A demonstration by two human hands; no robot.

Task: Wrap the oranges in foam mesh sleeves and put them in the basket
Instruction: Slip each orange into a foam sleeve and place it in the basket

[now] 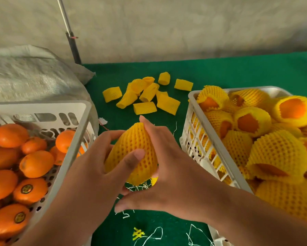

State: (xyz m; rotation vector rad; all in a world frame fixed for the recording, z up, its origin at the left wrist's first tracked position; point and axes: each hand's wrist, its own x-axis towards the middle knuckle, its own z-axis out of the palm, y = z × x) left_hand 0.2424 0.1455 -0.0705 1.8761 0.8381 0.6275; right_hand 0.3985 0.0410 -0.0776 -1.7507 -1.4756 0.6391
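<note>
both hands are together around one orange in a foam mesh sleeve [131,153], above the middle of the green table cover [211,71], between the two baskets. the left hand [96,167] holds it from the left side, its thumb pressed on the front of the yellow mesh and its fingers curled behind. the right hand [168,174] grips it from the right, with one finger stretched up along the narrow top end of the sleeve and the thumb under the lower end, where the mesh is frayed.

the white basket of wrapped oranges [199,121] stands at the right edge, just beside the right hand and full. the white basket of bare oranges [73,132] stands at the left edge, near the left wrist. a heap of empty foam mesh sleeves [147,95] lies toward the far edge, beyond the hands. a grey woven sack [30,75] is at the far left corner. white thread scraps [154,235] lie near the front edge.
</note>
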